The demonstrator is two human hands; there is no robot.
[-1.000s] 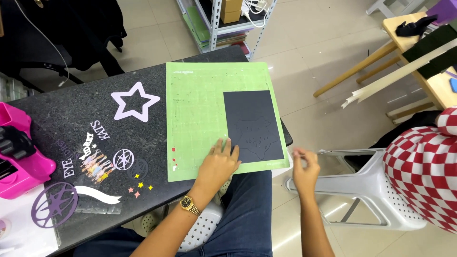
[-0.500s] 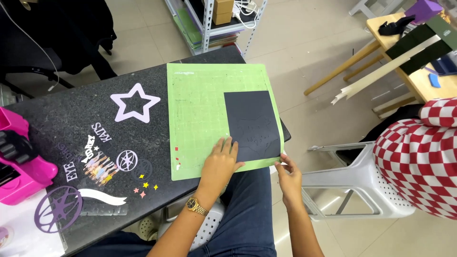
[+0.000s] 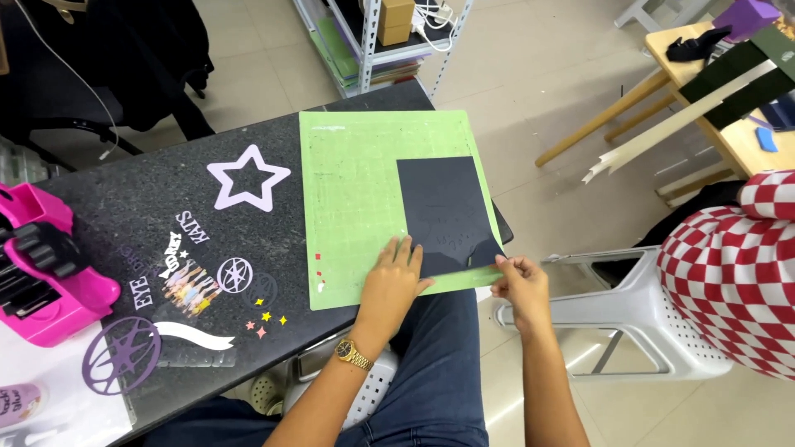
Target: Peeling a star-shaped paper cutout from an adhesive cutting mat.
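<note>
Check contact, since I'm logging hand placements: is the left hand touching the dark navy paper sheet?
Touching: the head view shows the left hand's fingers pressing the dark navy paper sheet's near-left edge.

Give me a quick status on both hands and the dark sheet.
Left hand flat on green cutting mat, at dark navy paper sheet's near edge. Right hand pinching sheet's near right corner. Nothing in the way.

Sheet [image 3: 447, 211] on mat [image 3: 356, 207], star cutout [image 3: 248, 176] leftward

Pale tiled floor [image 3: 538, 99], metal shelving [image 3: 373, 41] (cluttered), white plastic chair [image 3: 654, 331], wooden table [image 3: 712, 91]
</note>
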